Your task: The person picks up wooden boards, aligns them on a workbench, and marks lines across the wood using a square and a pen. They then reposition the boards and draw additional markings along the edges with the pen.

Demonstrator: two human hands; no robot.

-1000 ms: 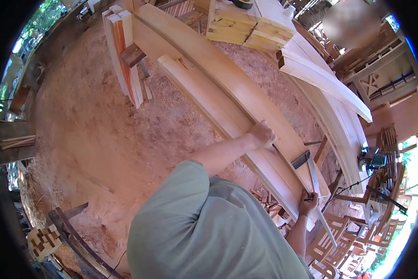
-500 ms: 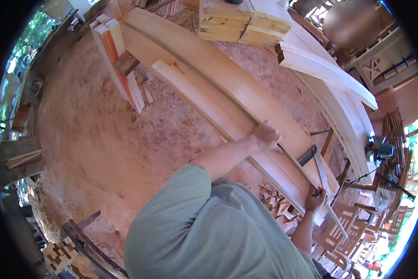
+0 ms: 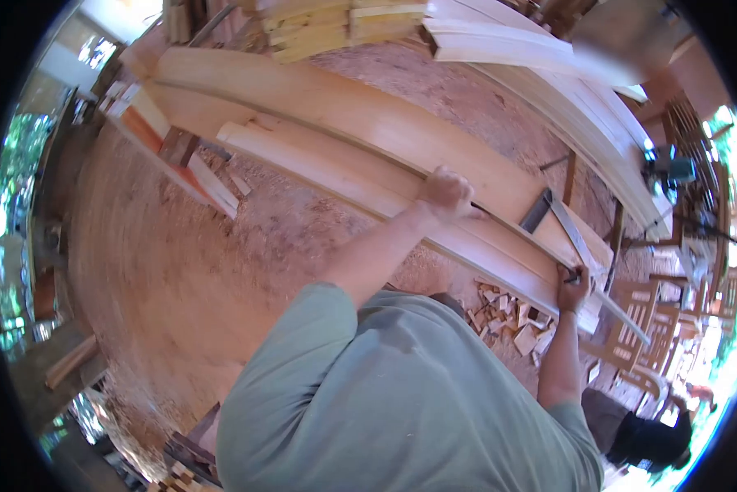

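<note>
A wide, pale wooden board (image 3: 368, 107) runs diagonally across the view, with a long, thin wooden strip (image 3: 622, 320) lying along it. My left hand (image 3: 448, 193) is closed in a fist on the strip near its middle. My right hand (image 3: 577, 289) is closed beside the strip towards its right end. Something small and dark shows between its fingers, too small to name. Between the hands, on the far side of the strip, a try square (image 3: 537, 211) with a dark stock and metal blade rests on the board. A narrower planed board (image 3: 319, 176) lies on the near side.
Stacked timber (image 3: 311, 33) stands beyond the board, with long planks (image 3: 508, 49) at upper right. An upright wooden support (image 3: 163, 152) is under the left end. Offcuts (image 3: 508, 316) lie on the dusty floor below. Slatted chair parts (image 3: 631, 320) stand at right, near another person (image 3: 651, 439).
My view has turned, so the boards appear higher and flatter across it. Both hands keep hold in nearly the same places, and the try square still lies between them.
</note>
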